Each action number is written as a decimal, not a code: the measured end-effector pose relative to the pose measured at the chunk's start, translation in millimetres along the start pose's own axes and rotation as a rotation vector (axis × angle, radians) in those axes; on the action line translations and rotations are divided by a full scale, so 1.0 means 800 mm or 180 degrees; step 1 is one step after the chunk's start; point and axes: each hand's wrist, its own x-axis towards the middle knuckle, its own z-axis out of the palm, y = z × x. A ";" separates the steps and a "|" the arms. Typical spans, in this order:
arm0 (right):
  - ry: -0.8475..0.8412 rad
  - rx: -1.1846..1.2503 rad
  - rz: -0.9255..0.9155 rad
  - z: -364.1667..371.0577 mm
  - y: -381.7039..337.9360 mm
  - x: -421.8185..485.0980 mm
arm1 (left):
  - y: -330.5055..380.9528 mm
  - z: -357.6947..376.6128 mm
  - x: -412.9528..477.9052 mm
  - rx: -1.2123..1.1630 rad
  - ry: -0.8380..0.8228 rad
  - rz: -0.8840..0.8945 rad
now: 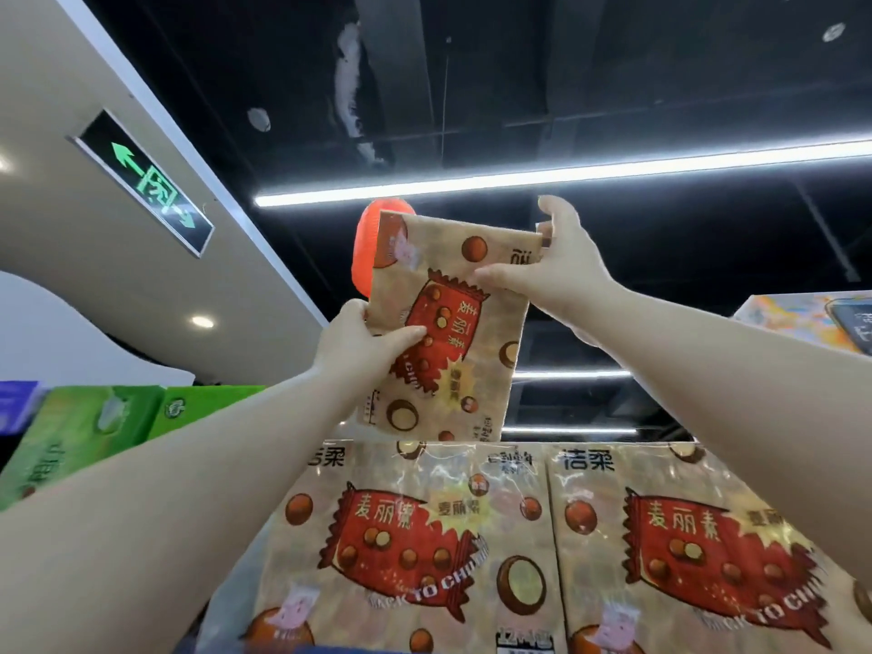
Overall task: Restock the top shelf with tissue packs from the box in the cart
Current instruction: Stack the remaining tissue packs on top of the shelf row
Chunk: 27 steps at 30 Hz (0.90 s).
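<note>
I hold one tissue pack [453, 332] up in the air with both hands. My left hand [358, 342] grips its lower left edge, with the thumb on the printed front and the fingers behind. My right hand [561, 262] pinches the upper right corner, thumb on the front. The pack stands upright and a little tilted. Its bottom edge is just above two stocked packs [406, 535] of the same print, which stand side by side; I cannot tell if it touches them. Behind its top left corner an orange thing [365, 247] shows. Green packs [85, 431] stand at the left, under a green exit sign [141, 181].
</note>
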 end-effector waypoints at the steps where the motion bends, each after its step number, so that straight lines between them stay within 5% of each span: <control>1: -0.0047 0.0236 0.0201 0.009 0.001 0.000 | -0.005 0.000 -0.003 -0.0041 0.0084 -0.0046; 5: -0.0962 0.0420 0.1062 0.037 0.021 -0.017 | -0.023 -0.004 -0.010 -0.0184 0.0381 -0.0245; 8: -0.1591 0.0157 0.1185 0.054 0.037 -0.036 | -0.028 -0.008 -0.012 -0.0334 0.0435 -0.0353; 13: -0.1208 0.0209 0.0697 0.058 0.042 -0.028 | -0.019 -0.022 -0.012 -0.0549 0.0387 -0.0291; 20: -0.0972 -0.0810 0.0204 0.010 -0.004 0.008 | -0.001 -0.037 0.007 0.0292 0.1030 0.0045; 24: -0.1522 -0.1517 0.0119 -0.007 -0.018 0.015 | -0.004 -0.026 0.003 -0.0229 0.0012 0.0146; 27: -0.1639 -0.1936 -0.0155 0.002 -0.017 0.014 | -0.009 -0.013 -0.002 -0.0264 -0.0115 0.0006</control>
